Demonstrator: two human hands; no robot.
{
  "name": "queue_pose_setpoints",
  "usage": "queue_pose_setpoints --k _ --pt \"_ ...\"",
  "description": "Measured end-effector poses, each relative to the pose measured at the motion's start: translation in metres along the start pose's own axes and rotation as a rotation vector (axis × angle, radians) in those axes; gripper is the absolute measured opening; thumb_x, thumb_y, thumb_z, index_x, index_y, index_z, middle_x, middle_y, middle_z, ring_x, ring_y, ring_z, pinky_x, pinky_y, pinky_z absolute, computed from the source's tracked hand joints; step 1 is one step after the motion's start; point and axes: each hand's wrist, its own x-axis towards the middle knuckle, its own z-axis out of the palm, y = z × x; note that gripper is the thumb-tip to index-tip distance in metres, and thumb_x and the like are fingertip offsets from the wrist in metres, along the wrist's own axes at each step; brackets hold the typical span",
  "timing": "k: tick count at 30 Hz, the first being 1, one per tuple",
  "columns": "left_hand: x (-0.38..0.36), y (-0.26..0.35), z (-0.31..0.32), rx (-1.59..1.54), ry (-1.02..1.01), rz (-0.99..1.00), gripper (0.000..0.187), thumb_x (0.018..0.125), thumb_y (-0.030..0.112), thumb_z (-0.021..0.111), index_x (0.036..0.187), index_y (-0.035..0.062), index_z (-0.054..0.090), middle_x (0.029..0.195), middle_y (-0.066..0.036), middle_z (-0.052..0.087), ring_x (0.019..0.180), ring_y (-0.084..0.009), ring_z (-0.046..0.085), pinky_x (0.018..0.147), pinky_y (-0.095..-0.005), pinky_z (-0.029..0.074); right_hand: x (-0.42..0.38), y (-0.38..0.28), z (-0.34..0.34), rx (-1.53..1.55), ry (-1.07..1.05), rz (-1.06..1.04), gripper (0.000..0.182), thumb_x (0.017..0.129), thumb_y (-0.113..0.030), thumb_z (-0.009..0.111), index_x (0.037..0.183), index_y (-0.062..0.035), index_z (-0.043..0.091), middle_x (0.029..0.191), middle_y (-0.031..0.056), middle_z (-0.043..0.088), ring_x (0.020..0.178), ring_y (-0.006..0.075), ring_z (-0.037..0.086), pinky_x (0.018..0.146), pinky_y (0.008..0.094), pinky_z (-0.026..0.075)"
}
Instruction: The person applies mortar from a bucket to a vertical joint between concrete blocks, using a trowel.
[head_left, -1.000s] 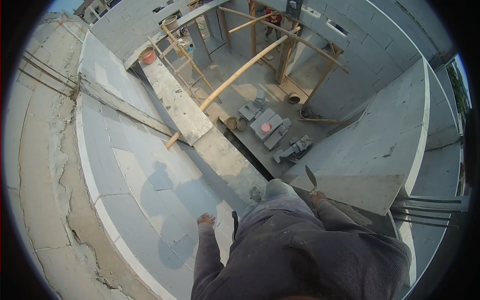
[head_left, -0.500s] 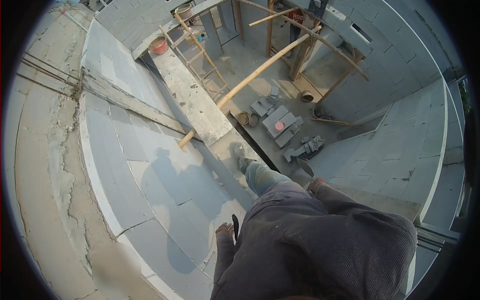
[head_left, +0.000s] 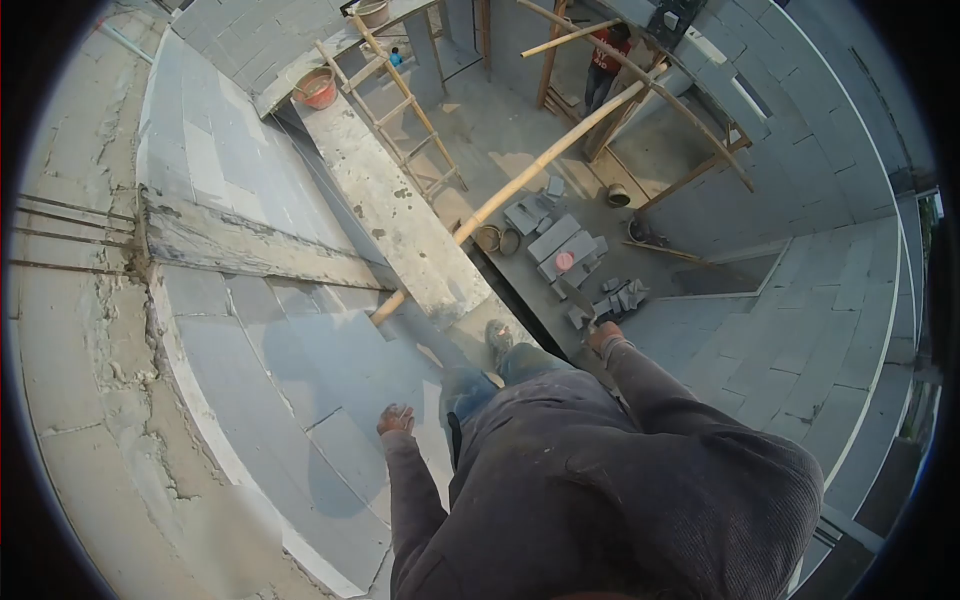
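High on the boards (head_left: pixel 390 210): one boot (head_left: pixel 498 340) is planted near the middle of my sight, on the pale walkway that runs off towards eleven o'clock.
Right hand (head_left: pixel 604 338): between three and four o'clock, fingers closed round the handle end of a trowel, with the arm out over the drop, probably to keep the tool clear of my legs.
Trowel (head_left: pixel 574 296): at three o'clock, its blade pointing away towards eleven; whether mortar clings to it, I cannot tell.
Left hand (head_left: pixel 396 418): seven o'clock, fingers loosely bent and a little apart, nothing seen in them; likely held out for balance. Whether it touches the block wall (head_left: pixel 330 390), I cannot tell.
Bamboo pole (head_left: pixel 556 157): reaches towards one o'clock and shows again at nine, past the boards, so I judge it helps bear them.
Red bucket (head_left: pixel 316 90): eleven o'clock, at the far end of the boards, beside the ladder (head_left: pixel 408 94), perhaps for easy reach from it.
Grey blocks (head_left: pixel 570 243): two o'clock, down on the floor, with a pink thing (head_left: pixel 565 261) on top.
Co-worker (head_left: pixel 603 65): one o'clock, below, in a red top.
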Motion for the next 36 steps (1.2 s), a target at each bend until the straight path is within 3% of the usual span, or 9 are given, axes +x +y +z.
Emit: queue_pose_setpoints --k 5,11,13,17,24,27,29,33,36 --pt "-0.01 0.046 0.043 0.116 0.117 0.002 0.036 0.098 0.019 0.049 0.133 0.0109 0.051 0.126 -0.017 0.066 0.099 -0.0331 0.068 0.089 -0.0492 0.051 0.011 -0.043 -0.049 0.111 -0.13 -0.222 0.035 0.081 -0.03 0.081 0.085 0.0042 0.072 0.069 0.0125 0.071 0.061 0.0242 0.069 0.061 0.0378 0.054" --pt "-0.013 0.073 0.079 0.347 0.255 -0.235 0.034 0.099 0.021 0.051 0.129 0.0086 0.059 0.124 -0.01 0.068 0.103 -0.0276 0.068 0.087 -0.0466 0.053 -0.018 -0.057 -0.059 0.573 -0.242 0.293 0.027 0.085 -0.021 0.079 0.075 0.0007 0.066 0.059 0.0098 0.062 0.05 0.0213 0.062 0.045 0.0389 0.045" --pt "0.019 0.078 0.064 2.06 -0.279 0.06 0.035 0.097 0.026 0.056 0.13 0.0146 0.062 0.123 -0.001 0.067 0.107 -0.0207 0.067 0.09 -0.0418 0.055 -0.041 -0.075 -0.069 0.637 -0.226 0.42 0.024 0.084 -0.017 0.079 0.078 0.0019 0.066 0.06 0.0115 0.062 0.049 0.022 0.06 0.045 0.0391 0.043" --pt "0.078 0.107 0.071 2.229 -0.312 0.064 0.038 0.095 0.035 0.059 0.131 0.0242 0.062 0.122 0.005 0.065 0.11 -0.0162 0.065 0.096 -0.0365 0.054 -0.073 -0.138 -0.099 0.546 -0.274 0.532 0.016 0.083 -0.008 0.079 0.09 0.0022 0.069 0.071 0.0147 0.066 0.059 0.0254 0.064 0.054 0.0449 0.048" --pt "0.249 0.242 0.1 0.937 -0.686 0.174 0.049 0.092 0.041 0.054 0.137 0.021 0.054 0.136 -0.006 0.055 0.128 -0.0269 0.053 0.102 -0.0459 0.045 0.013 -0.263 -0.106 -0.193 -0.274 0.103 0.043 0.093 -0.035 0.069 0.111 0.0045 0.069 0.093 0.0151 0.073 0.078 0.0249 0.069 0.069 0.0403 0.054" --pt "0.304 0.324 0.167 0.62 -0.86 0.457 0.049 0.093 0.033 0.05 0.137 0.0104 0.05 0.137 -0.015 0.053 0.132 -0.0399 0.048 0.104 -0.0543 0.037 0.058 -0.329 -0.117 0.362 -0.268 0.425 0.039 0.091 -0.032 0.072 0.102 0.0049 0.071 0.086 0.0152 0.072 0.075 0.0248 0.07 0.064 0.0424 0.054" --pt "0.323 0.399 0.193 0.171 0.097 -0.267 0.045 0.094 0.032 0.049 0.134 0.0111 0.052 0.134 -0.013 0.056 0.13 -0.0393 0.05 0.103 -0.0547 0.037 0.057 -0.413 -0.181 0.308 -0.321 0.412 0.034 0.09 -0.03 0.073 0.095 0.0036 0.071 0.081 0.0143 0.071 0.071 0.024 0.069 0.06 0.0425 0.053" --pt "0.428 0.524 0.215 0.677 -0.275 0.383 0.034 0.096 0.021 0.055 0.128 0.0114 0.056 0.129 -0.008 0.062 0.105 -0.033 0.065 0.092 -0.0528 0.046 0.085 -0.545 -0.258 0.403 -0.316 0.25 0.025 0.086 -0.02 0.078 0.078 0.0002 0.067 0.067 0.0115 0.066 0.056 0.0221 0.062 0.047 0.0415 0.046" --pt "0.405 0.649 0.294 0.022 0.002 -0.023 0.031 0.096 0.015 0.057 0.126 0.012 0.056 0.124 -0.009 0.064 0.098 -0.033 0.066 0.094 -0.0548 0.046 0.093 -0.623 -0.287 0.678 -0.264 0.288 0.022 0.088 -0.018 0.075 0.077 -0.0017 0.064 0.065 0.0117 0.063 0.051 0.0236 0.059 0.044 0.0435 0.043"
